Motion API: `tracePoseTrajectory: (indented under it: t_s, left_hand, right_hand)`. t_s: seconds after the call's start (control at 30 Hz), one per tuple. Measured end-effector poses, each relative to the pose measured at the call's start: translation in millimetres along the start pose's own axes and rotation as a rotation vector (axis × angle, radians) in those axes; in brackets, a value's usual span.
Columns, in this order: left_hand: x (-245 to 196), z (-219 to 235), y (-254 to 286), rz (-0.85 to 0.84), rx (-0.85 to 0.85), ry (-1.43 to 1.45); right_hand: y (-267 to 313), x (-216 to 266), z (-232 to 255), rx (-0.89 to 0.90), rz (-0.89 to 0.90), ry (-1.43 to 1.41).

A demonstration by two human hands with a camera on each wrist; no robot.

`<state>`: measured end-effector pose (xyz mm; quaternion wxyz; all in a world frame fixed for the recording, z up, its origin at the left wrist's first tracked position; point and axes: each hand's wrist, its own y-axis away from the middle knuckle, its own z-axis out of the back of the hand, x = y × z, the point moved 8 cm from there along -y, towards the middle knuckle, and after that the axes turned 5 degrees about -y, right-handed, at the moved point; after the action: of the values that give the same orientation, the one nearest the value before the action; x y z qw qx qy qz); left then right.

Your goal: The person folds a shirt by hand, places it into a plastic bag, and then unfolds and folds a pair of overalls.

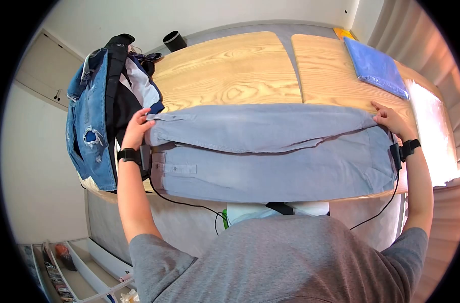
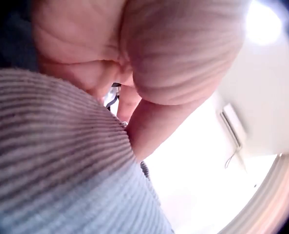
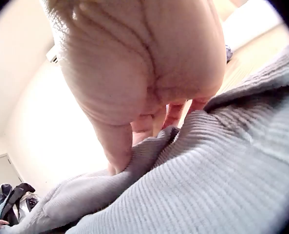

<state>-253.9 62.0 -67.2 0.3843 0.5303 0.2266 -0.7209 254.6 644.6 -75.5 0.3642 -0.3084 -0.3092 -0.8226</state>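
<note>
A grey-blue ribbed garment (image 1: 270, 166) lies lengthwise along the near table edge, with a long strip folded over its upper side and buttoned cuffs at the left end. At that end my left hand (image 1: 135, 129) pinches the cloth's upper corner; in the left wrist view, thumb and fingers of the hand (image 2: 139, 53) meet at the edge of the ribbed cloth (image 2: 71, 161). The right hand (image 1: 394, 122) pinches the upper right corner, index finger extended. Thumb and fingers of this hand (image 3: 144, 63) press into the cloth (image 3: 198, 180) in the right wrist view; their tips are partly hidden.
Denim and dark clothes (image 1: 93, 121) are heaped at the table's left end. A blue packet (image 1: 376, 68) lies at the far right, near a glossy white sheet (image 1: 432, 134). Behind the wooden table (image 1: 225, 70) stands a black bin (image 1: 175, 41). Cables run from both wrists.
</note>
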Motion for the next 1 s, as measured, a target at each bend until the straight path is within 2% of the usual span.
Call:
tracePoseTrajectory:
  t_s: [0.03, 0.1, 0.17, 0.2, 0.23, 0.43, 0.5, 0.57, 0.63, 0.67, 0.7, 0.77, 0.8, 0.83, 0.9, 0.93, 0.97, 1.0]
  left_hand:
    - [-12.5, -0.8, 7.2, 0.032, -0.023, 0.038]
    - [-10.3, 1.3, 10.5, 0.026, -0.012, 0.020]
    - [6.7, -5.8, 17.6, 0.136, 0.022, -0.177]
    - [34.1, 2.4, 8.3, 0.030, 0.003, -0.346]
    - [31.4, -8.4, 15.1, 0.069, -0.028, -0.504]
    - [-1.3, -16.9, 16.7, 0.028, -0.057, -0.468]
    - [-9.1, -8.4, 10.9, -0.042, -0.097, -0.310]
    - [-7.3, -10.3, 8.5, -0.063, -0.115, -0.304]
    - [14.9, -12.7, 1.3, -0.066, -0.093, -0.517]
    - [29.7, -12.0, -3.3, 0.026, -0.049, -0.662]
    - [22.8, -17.2, 0.1, 0.023, -0.042, -0.663]
    - [-15.1, -25.7, 13.5, -0.102, -0.196, -0.849]
    - [-24.2, -34.3, 12.4, -0.276, -0.084, -0.909]
    - [-45.8, -52.6, 23.0, -0.371, -0.026, -0.889]
    - [-51.4, -85.0, 32.9, -0.437, 0.242, -0.817]
    - [-46.1, -98.6, 37.9, -0.426, 0.296, -0.860]
    - [-8.3, -98.4, 30.4, -0.372, 0.375, -1.011]
    - [-4.0, -105.2, 42.4, -0.271, 0.349, -1.146]
  right_hand:
    - [0.2, 0.1, -0.8, 0.004, -0.003, 0.000]
    - [2.2, 1.7, -1.7, -0.003, -0.009, -0.003]
    - [1.9, 6.2, -2.1, -0.004, -0.002, -0.005]
    - [1.2, 4.3, -2.1, 0.006, -0.011, -0.007]
    - [-0.4, 2.1, -2.8, 0.016, -0.019, -0.009]
    - [-2.8, -1.0, -0.3, 0.014, -0.010, -0.031]
    - [-4.4, -1.7, -1.2, 0.009, 0.026, -0.018]
    - [-4.5, -1.7, -0.4, 0.012, 0.015, -0.022]
    - [-4.2, -3.4, -0.9, 0.018, -0.001, -0.028]
    - [-5.3, -3.2, -1.1, 0.010, 0.025, -0.016]
    - [-5.7, -3.7, -0.3, -0.002, 0.049, -0.004]
    - [-4.4, -2.6, -1.4, -0.014, 0.040, 0.004]
    - [-3.1, 0.6, -0.7, -0.021, 0.039, 0.018]
    - [-1.9, 2.4, 0.8, -0.033, 0.022, 0.019]
    - [0.0, 8.8, -2.5, 0.021, -0.024, 0.051]
    - [3.0, 15.6, -4.2, 0.018, -0.029, 0.028]
    - [3.1, 11.7, -1.2, 0.008, -0.036, 0.035]
    - [-0.1, 9.0, -0.6, -0.014, 0.005, 0.087]
